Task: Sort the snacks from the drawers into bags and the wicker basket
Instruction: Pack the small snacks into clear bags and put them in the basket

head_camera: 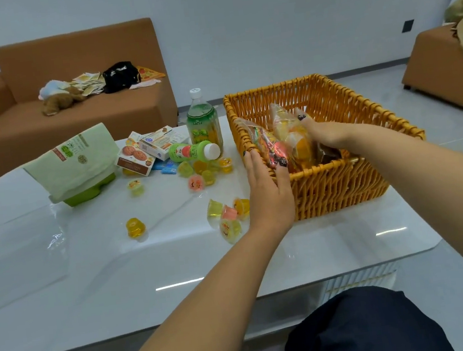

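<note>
The white worktop [91,280] in front of me carries everything. The wicker basket [339,188] sits on its right side, with a few snack packets [290,142] standing inside against the near left corner. Left of it a pale green bag [74,162] leans over a green tray, and behind that lie some biscuit boxes [135,158]. One drink bottle [203,120] stands upright just beside the basket, and a smaller bottle [195,152] lies on its side in front of it. Jelly cups [229,213] are scattered across the worktop between the bag and the basket. My left hand [268,188] rests flat against the basket's near left corner, fingers stretched out, the tips touching a packet but gripping nothing. My right hand [324,133] is inside the basket, fingers curled around the snack packets.
</note>
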`<state>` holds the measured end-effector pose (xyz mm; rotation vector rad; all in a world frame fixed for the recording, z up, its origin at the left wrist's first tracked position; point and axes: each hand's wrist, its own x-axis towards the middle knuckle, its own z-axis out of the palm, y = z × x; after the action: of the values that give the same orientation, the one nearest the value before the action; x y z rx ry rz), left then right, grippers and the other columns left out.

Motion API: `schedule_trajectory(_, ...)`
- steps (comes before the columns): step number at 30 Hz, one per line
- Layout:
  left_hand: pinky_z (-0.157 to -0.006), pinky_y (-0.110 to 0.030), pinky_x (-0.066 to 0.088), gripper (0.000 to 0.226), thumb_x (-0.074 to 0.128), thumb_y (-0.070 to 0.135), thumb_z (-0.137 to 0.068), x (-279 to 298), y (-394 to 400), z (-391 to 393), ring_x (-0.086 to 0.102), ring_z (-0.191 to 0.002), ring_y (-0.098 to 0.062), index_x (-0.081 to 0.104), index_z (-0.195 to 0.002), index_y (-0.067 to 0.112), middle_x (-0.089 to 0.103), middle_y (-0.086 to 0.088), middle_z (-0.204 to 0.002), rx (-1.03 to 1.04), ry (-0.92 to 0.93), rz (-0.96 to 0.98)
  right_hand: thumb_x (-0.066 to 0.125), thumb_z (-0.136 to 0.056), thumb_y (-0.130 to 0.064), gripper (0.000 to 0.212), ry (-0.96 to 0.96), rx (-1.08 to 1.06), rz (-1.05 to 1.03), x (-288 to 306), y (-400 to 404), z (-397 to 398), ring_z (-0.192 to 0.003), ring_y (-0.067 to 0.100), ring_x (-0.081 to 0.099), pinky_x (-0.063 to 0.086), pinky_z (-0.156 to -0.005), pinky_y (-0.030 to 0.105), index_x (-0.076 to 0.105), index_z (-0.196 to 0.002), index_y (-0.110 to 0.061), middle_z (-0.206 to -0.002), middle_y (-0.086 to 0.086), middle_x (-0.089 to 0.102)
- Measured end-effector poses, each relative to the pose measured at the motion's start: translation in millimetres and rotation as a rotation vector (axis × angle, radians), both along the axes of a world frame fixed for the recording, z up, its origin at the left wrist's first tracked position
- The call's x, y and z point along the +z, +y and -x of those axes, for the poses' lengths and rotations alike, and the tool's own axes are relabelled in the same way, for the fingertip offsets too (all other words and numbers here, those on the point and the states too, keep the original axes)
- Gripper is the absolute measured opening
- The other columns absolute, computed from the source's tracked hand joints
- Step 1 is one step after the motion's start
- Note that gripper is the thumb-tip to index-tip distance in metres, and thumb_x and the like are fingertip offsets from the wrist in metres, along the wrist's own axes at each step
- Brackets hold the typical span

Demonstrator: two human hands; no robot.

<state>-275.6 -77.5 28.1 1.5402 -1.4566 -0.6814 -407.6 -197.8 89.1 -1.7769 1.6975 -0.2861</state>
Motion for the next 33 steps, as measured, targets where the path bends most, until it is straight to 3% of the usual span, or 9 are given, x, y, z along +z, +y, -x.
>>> schedule_trajectory(3,-0.121,-0.030,0.012,0.063,0.034,0.045,-0.103,-0.5,5.8,-23.4,0.011,-0.150,-0.014,0.009,-0.157,0.024,0.009,0.003,-0.165,-0.095,0.000,0.003,0.008,-0.103,-0.045,0.060,0.133,0.012,0.224,10.8,16.8,-7.9,-0.135,0.036,0.038,0.029,-0.110,0.047,0.032,-0.147,-0.012,-0.150,0.018,0.038)
schedule_trajectory(6,-0.121,-0.044,0.023,0.059,0.040,0.037,-0.103,-4.4,22.7,-44.2,0.017,-0.150,-0.019,0.016,-0.155,0.024,0.011,0.001,-0.164,-0.078,-0.012,0.001,0.020,-0.106,-0.029,0.048,0.173,0.074,0.401,18.8,48.3,-23.1,-0.143,0.032,0.026,0.026,-0.113,0.045,0.038,-0.142,-0.002,-0.156,0.014,0.027)
schedule_trajectory(11,-0.122,-0.040,0.019,0.059,0.041,0.031,-0.104,-18.2,57.3,-85.5,0.012,-0.151,-0.016,0.014,-0.156,0.022,0.008,0.002,-0.165,-0.048,-0.092,-0.092,0.039,-0.100,-0.025,0.042,-0.092,0.023,0.696,-9.5,106.8,-61.2,-0.146,0.022,0.019,0.010,-0.119,0.039,0.051,-0.136,-0.008,-0.152,0.009,0.036)
schedule_trajectory(15,-0.115,-0.022,0.010,0.056,0.042,0.038,-0.103,-28.7,90.5,-130.5,0.011,-0.150,-0.010,0.021,-0.154,0.026,0.009,0.007,-0.164,-0.026,-0.188,-0.127,0.046,-0.095,-0.021,0.038,-0.270,-0.016,0.887,-53.1,160.3,-108.7,-0.145,0.024,0.022,0.012,-0.116,0.028,0.056,-0.129,-0.007,-0.148,0.011,0.041)
schedule_trajectory(20,-0.110,-0.018,0.015,0.058,0.048,0.036,-0.101,-30.9,126.2,-201.7,0.010,-0.150,-0.008,0.023,-0.152,0.029,0.007,0.011,-0.164,0.057,-0.250,-0.176,0.046,-0.094,-0.026,0.037,-0.320,0.339,0.766,-81.9,198.1,-177.3,-0.141,0.016,0.030,0.014,-0.109,0.009,0.058,-0.126,-0.014,-0.146,0.003,0.043)
schedule_trajectory(23,-0.118,-0.028,0.022,0.062,0.054,0.032,-0.098,-30.4,146.5,-254.7,0.014,-0.149,-0.010,0.023,-0.152,0.031,0.009,0.012,-0.163,0.161,-0.301,-0.200,0.049,-0.098,-0.026,0.032,-0.280,0.425,0.650,-104.3,196.3,-205.6,-0.141,0.013,0.029,0.024,-0.112,0.019,0.056,-0.128,-0.018,-0.150,-0.002,0.038)
schedule_trajectory(25,-0.116,-0.027,0.020,0.065,0.059,0.028,-0.096,-30.7,158.7,-294.4,0.017,-0.148,-0.012,0.025,-0.152,0.029,0.015,0.008,-0.163,0.274,-0.310,-0.213,0.049,-0.099,-0.028,0.032,-0.252,0.483,0.574,-117.9,191.5,-221.0,-0.140,0.012,0.028,0.037,-0.109,0.029,0.054,-0.129,-0.020,-0.152,-0.005,0.031)
schedule_trajectory(29,-0.115,-0.032,0.023,0.067,0.065,0.020,-0.092,-23.5,150.4,-362.1,0.027,-0.145,-0.022,0.032,-0.150,0.015,0.027,-0.006,-0.158,0.548,-0.313,-0.216,0.046,-0.098,-0.035,0.032,-0.189,0.575,0.521,-124.8,175.8,-247.3,-0.139,0.010,0.030,0.041,-0.105,0.032,0.054,-0.127,-0.025,-0.153,-0.011,0.025)
schedule_trajectory(33,-0.121,-0.039,0.013,0.084,0.067,0.028,-0.091,-37.4,142.4,-397.8,0.004,-0.152,-0.022,0.015,-0.155,0.014,0.005,-0.008,-0.164,0.473,-0.454,-0.440,0.046,-0.098,-0.036,0.030,-0.169,0.567,0.448,-129.0,172.2,-262.5,-0.127,0.011,0.045,0.041,-0.102,0.030,0.055,-0.125,-0.025,-0.152,-0.014,0.025)
